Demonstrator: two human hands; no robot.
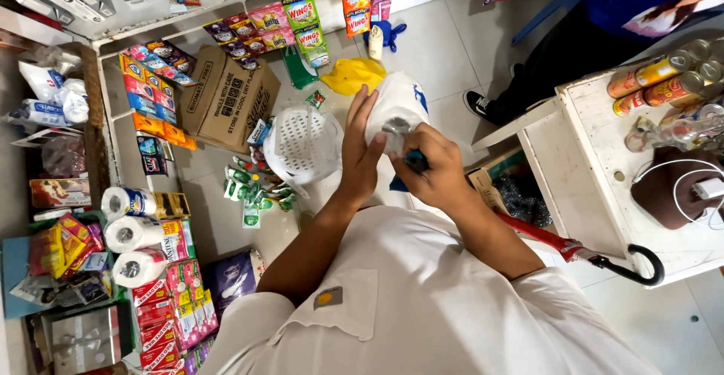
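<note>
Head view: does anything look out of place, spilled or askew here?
A white perforated basket lies tipped on the floor beside the cardboard box, with green sachets scattered loose below it. A red umbrella lies across the floor by the white table.
</note>
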